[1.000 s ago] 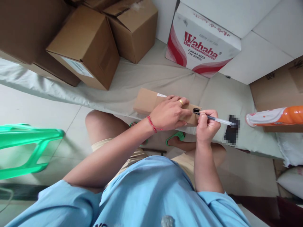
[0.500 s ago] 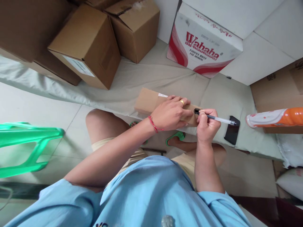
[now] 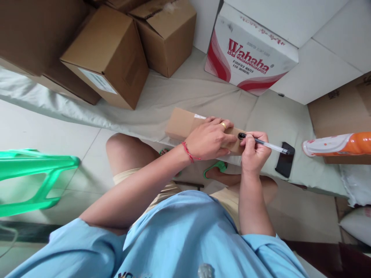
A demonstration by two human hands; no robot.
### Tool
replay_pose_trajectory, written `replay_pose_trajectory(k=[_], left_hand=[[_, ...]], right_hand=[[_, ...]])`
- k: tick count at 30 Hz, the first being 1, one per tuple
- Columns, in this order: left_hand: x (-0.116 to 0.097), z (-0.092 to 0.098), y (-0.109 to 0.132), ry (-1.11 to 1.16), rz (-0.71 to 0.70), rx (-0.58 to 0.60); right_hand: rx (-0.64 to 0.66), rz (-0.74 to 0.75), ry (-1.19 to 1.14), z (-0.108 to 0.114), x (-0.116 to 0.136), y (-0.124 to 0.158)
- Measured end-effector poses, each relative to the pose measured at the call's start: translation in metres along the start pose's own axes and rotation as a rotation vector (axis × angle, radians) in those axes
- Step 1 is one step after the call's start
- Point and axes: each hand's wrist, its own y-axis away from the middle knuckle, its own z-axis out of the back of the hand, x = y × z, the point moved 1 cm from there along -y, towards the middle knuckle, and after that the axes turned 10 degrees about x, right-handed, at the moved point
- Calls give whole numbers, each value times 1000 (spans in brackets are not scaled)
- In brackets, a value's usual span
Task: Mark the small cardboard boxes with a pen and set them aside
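A long, narrow brown cardboard box [image 3: 181, 119] with a small white label lies on the cloth-covered surface. My left hand [image 3: 210, 137] lies across it, closed over its width, with fingers at the far side and thumb at the near side. Pinched in my right hand [image 3: 254, 152] is a pen [image 3: 271, 146] with a clear barrel. The pen slants, its front end at a small black spot [image 3: 241, 136] on the box's right end. Whether that spot is ink, a hole or a small part is unclear. A black phone [image 3: 285, 160] rests right of my right hand.
Several cardboard boxes [image 3: 121, 65] stand at the back left. A white and red water carton [image 3: 249, 58] is behind my hands. An orange and white bottle [image 3: 339, 143] lies at the right. A green plastic stool [image 3: 43, 164] stands on the floor at the left.
The front of the pen has shifted very slightly over the black spot. My left hand and the box have stayed in place.
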Motion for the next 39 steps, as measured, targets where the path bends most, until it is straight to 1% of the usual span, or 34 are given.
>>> replay_pose_trajectory(k=[7, 10, 12, 14, 17, 20, 22, 24, 25, 26, 28, 29, 30, 31, 33, 35, 37, 39], left_hand=[[0, 0, -1, 9, -1, 7], [0, 1, -1, 8, 5, 12], [-1, 2, -1, 5, 12, 22], [-1, 2, 0, 7, 15, 34], [-2, 1, 0, 7, 24, 32], [-2, -1, 1, -6, 34, 7], [-1, -2, 1, -18, 32, -1], [-1, -2, 0, -31, 24, 12], [-2, -1, -1, -38, 19, 28], [-2, 0, -2, -49, 20, 47], [-5, 4, -4, -87, 35, 78], [-8, 7, -4, -113, 44, 84], [-10, 10, -5, -138, 48, 78], [-13, 14, -5, -155, 49, 62], [-16, 21, -2, -159, 46, 12], [-16, 28, 8, -134, 67, -37], [-11, 34, 28, -112, 117, -79], [-2, 39, 58, -114, 186, -142]], right_hand=[[-34, -17, -6, -1, 0, -1], [-36, -27, 54, 0, 0, -2], [-68, -40, 65, 3, -1, -3], [-120, -53, 21, 8, -2, -2], [-184, -68, -59, 19, -6, 6], [-199, -111, -76, 34, -16, 22], [-205, -158, -48, 47, -26, 35], [-190, -207, 65, 65, -36, 46], [-130, -248, 179, 75, -42, 49], [-23, -302, 314, 85, -48, 51], [263, -431, 549, 104, -61, 48], [400, -490, 614, 112, -67, 44], [509, -536, 639, 118, -74, 39], [583, -568, 635, 122, -80, 33], [676, -612, 615, 125, -91, 19], [738, -645, 607, 121, -102, 6], [731, -656, 619, 118, -112, -4], [651, -659, 660, 124, -118, -12]])
